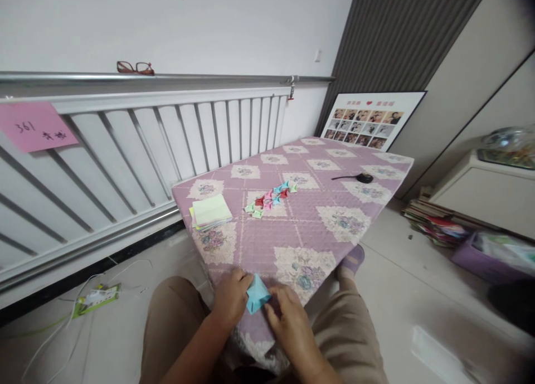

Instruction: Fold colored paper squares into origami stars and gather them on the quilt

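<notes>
A folded light blue paper (257,293) lies on the near corner of the cloth-covered table, between my two hands. My left hand (232,296) is closed on its left edge, thumb and fingers together. On the right side, the fingertips of my right hand (288,317) pinch the paper's edge. Farther up the table sits a group of several small folded paper pieces (268,196) in green, red, pink and blue. To their left is a stack of square paper sheets (211,212), pale yellow-green on top.
A black object with a thin handle (364,178) lies on the right of the patterned tablecloth (271,239). Behind stand a photo board (365,122) and a white radiator (209,133). Glasses (136,68) rest on the pipe. Cables and a power strip (97,299) are on the floor.
</notes>
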Action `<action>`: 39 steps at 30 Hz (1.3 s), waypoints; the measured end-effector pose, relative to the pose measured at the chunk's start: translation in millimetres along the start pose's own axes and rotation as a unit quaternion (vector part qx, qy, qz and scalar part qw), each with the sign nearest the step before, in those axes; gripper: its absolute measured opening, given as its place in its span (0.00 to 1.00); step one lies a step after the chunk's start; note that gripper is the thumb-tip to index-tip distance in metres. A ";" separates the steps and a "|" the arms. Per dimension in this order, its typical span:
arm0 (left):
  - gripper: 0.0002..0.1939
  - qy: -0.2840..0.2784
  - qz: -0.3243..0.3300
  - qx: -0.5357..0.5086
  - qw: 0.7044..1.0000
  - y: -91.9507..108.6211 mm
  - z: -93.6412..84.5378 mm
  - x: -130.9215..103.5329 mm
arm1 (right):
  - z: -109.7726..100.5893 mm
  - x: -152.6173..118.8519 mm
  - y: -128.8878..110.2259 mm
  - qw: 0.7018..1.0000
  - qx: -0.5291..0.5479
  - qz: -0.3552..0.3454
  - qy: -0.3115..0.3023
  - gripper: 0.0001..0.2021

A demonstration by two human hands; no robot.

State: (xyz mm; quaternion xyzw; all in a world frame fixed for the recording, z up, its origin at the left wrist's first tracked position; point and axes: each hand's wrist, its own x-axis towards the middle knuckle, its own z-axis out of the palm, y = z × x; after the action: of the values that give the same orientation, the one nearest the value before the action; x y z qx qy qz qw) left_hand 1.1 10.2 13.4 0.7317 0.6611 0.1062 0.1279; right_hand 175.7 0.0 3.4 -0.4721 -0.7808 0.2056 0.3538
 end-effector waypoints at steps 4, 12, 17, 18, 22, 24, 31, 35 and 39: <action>0.22 0.006 0.022 0.030 0.999 0.7 -0.3 -1.6 | 4.7 14.5 0.7 0.997 -0.029 -0.074 -0.023 0.23; 0.16 0.034 0.070 0.040 0.996 -7.7 4.4 -4.8 | 17.7 17.4 13.6 0.991 -0.049 -0.110 -0.065 0.20; 0.13 0.032 0.151 0.021 0.988 -15.8 3.7 -8.4 | 15.4 16.8 13.3 0.989 -0.060 -0.115 -0.072 0.18; 0.13 0.030 0.163 0.018 0.986 -17.5 4.1 -9.4 | 14.9 17.0 13.1 0.989 -0.063 -0.115 -0.074 0.18; 0.12 0.021 0.180 0.013 0.983 -23.1 7.0 -14.6 | 13.4 17.4 13.2 0.987 -0.073 -0.117 -0.083 0.17; 0.12 0.021 0.186 0.013 0.982 -24.0 7.6 -17.9 | 12.5 17.5 13.4 0.987 -0.067 -0.121 -0.087 0.16; 0.15 0.013 0.176 0.009 0.984 -23.2 7.5 -29.9 | 6.2 16.2 9.5 0.985 -0.051 -0.126 -0.107 0.17; 0.15 0.009 0.178 0.001 0.984 -24.8 12.8 -33.8 | 4.2 14.0 8.5 0.984 -0.051 -0.134 -0.109 0.18; 0.19 0.004 0.197 -0.009 0.980 -25.3 16.2 -40.3 | 5.1 11.0 10.7 0.982 -0.062 -0.145 -0.103 0.18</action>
State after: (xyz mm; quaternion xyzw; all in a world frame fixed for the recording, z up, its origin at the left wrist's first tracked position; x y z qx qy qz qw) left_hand -21.5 -28.3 -9.7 0.8463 0.5031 0.1379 0.1082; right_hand 174.8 14.8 -3.1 -0.3514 -0.8842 0.1513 0.2680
